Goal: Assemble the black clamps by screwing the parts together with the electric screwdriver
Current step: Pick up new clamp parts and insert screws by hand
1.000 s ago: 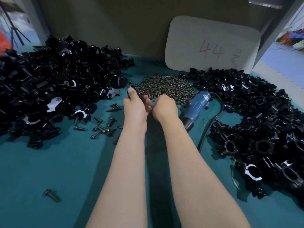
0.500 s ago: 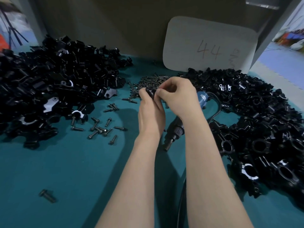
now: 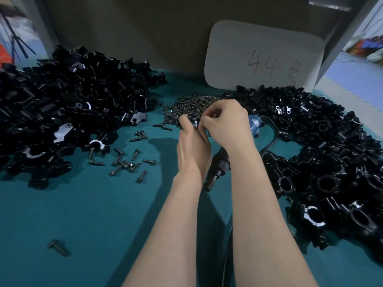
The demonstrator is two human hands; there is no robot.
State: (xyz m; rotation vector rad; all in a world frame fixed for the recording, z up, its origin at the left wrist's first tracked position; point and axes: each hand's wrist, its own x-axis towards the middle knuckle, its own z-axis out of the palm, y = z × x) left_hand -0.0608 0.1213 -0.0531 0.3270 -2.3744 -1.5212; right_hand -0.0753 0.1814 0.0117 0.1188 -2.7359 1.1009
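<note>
Hands barely shifting since prior frame: L hand (image 3: 192,146) & R hand (image 3: 226,123) curling fingers, pinching clamp part (image 3: 196,122), centre frame.

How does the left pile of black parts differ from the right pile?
The left pile is heaped higher and shows mostly open half-pieces; the right pile lies flatter and shows closed rings near its front. Beside the left pile lie loose screws, scattered singly; beside the right pile lie the electric screwdriver and its cable. Both are glossy black parts on the teal mat.
</note>
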